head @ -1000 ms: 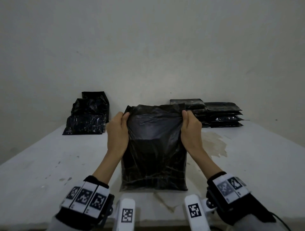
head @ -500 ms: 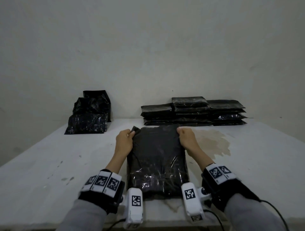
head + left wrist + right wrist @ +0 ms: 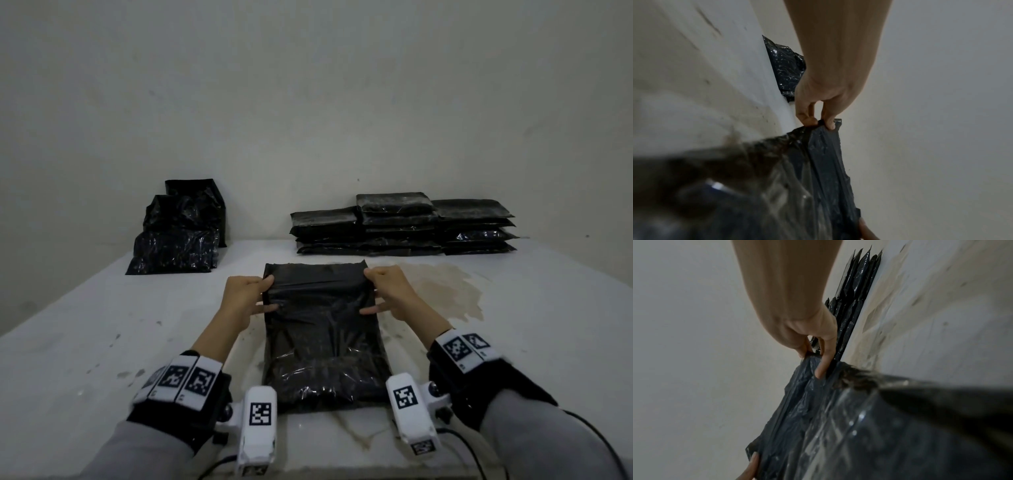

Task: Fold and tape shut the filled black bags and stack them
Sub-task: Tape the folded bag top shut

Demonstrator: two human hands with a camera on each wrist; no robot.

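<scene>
A filled black bag (image 3: 322, 346) lies flat on the white table (image 3: 102, 342) straight in front of me. Its open top end points to the far wall and is turned up into a flap. My left hand (image 3: 270, 293) pinches the flap's left corner between thumb and fingers. My right hand (image 3: 367, 292) pinches the right corner the same way. The left wrist view shows the left hand (image 3: 819, 122) pinching the crinkled edge of the bag (image 3: 818, 178). In the right wrist view the right hand (image 3: 813, 360) holds the bag (image 3: 818, 418) at its corner.
A neat stack of flat closed black bags (image 3: 400, 224) lies at the back right against the wall. Several loose filled black bags (image 3: 178, 236) lean at the back left. A brownish stain (image 3: 445, 287) marks the table right of my right hand.
The bag stood upright in both hands a second ago. It now lies flat on the table, and both hands have drawn its top edge up and back towards me.
</scene>
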